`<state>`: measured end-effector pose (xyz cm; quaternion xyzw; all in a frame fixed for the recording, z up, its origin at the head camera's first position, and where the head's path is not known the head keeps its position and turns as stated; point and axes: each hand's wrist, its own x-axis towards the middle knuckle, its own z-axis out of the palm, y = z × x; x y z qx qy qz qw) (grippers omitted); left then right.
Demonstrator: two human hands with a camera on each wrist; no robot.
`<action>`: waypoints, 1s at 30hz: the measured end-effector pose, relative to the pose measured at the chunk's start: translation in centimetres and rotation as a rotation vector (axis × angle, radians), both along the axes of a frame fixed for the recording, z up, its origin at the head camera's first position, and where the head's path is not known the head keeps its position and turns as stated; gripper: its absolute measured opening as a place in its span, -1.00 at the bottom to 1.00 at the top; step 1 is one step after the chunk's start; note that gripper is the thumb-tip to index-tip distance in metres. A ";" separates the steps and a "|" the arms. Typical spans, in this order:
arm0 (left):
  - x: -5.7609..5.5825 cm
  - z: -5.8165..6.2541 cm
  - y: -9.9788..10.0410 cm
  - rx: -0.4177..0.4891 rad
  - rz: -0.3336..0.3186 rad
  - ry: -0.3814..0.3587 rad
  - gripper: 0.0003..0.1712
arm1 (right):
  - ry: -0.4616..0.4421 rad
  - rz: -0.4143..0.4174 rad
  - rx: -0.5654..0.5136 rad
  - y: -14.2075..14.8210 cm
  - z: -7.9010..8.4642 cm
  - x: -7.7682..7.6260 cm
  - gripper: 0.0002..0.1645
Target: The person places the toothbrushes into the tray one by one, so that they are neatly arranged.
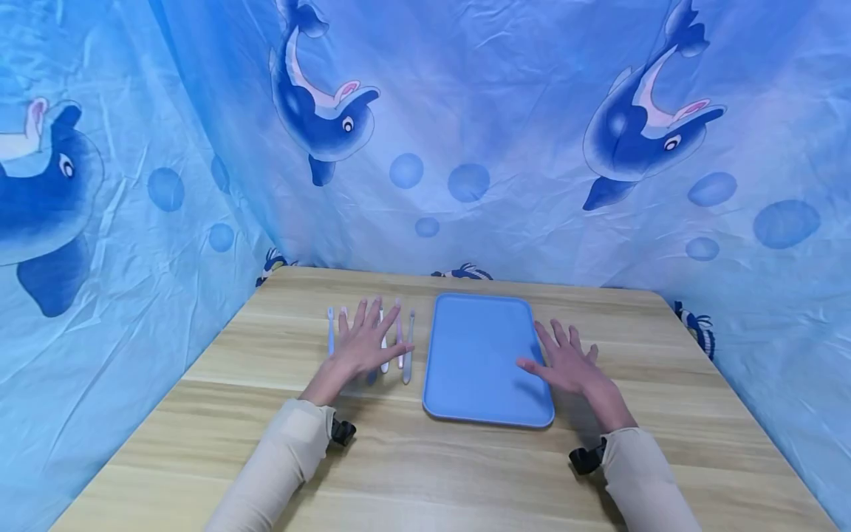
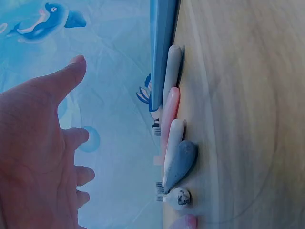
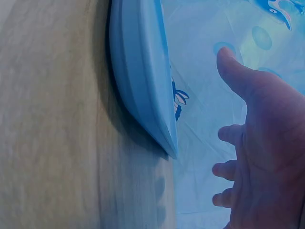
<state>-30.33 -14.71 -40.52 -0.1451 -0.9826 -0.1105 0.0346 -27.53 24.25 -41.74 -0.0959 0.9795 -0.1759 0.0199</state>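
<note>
Several toothbrushes lie side by side on the table, left of a blue rectangular tray (image 1: 479, 355). My left hand (image 1: 362, 347) hovers over them with fingers spread, hiding some from the head view. A blue toothbrush (image 1: 331, 332) shows at the row's left end, and a grey toothbrush (image 1: 408, 355) is nearest the tray. In the left wrist view, a pink handle (image 2: 170, 109), a white handle (image 2: 175, 138) and a dark blue handle (image 2: 183, 160) point toward the camera. Fingers apart and holding nothing, my right hand (image 1: 572, 366) hangs above the tray's right edge.
The wood-grain table (image 1: 399, 473) is enclosed at the back and sides by a blue curtain (image 1: 452, 111) printed with dolphins. Striped dark blue and white shapes (image 1: 696, 329) show at the table's edges. A black strap mount (image 1: 586, 459) sits at the right wrist.
</note>
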 end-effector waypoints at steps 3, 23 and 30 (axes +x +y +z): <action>-0.1 0.1 -0.1 -0.005 0.014 0.002 0.06 | -0.044 0.008 -0.001 0.1 0.1 0.0 0.21; -1.7 1.7 -4.7 0.170 0.102 -0.165 0.11 | -0.310 0.132 -0.070 1.5 -0.5 0.0 0.37; -2.1 2.7 -6.6 0.249 0.129 -0.183 0.08 | -0.328 0.147 -0.062 1.7 -0.2 0.1 0.40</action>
